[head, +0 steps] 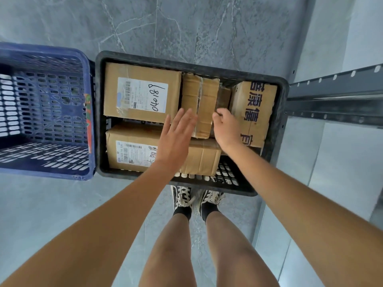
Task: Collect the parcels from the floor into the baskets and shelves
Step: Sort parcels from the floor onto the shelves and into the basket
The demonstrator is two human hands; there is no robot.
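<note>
Left hand (175, 139) flat and loose over the taped box (200, 104) in the black crate (277, 121); right hand (227, 129) curls at its edge, grip unclear. Stiff cardboard, probably light, slick tape: take both long sides.

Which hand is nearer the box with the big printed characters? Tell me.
Right. The right hand sits curled directly beside the box with printed characters, at its left edge. The left hand lies flat farther left, over the narrow taped parcel.
</note>
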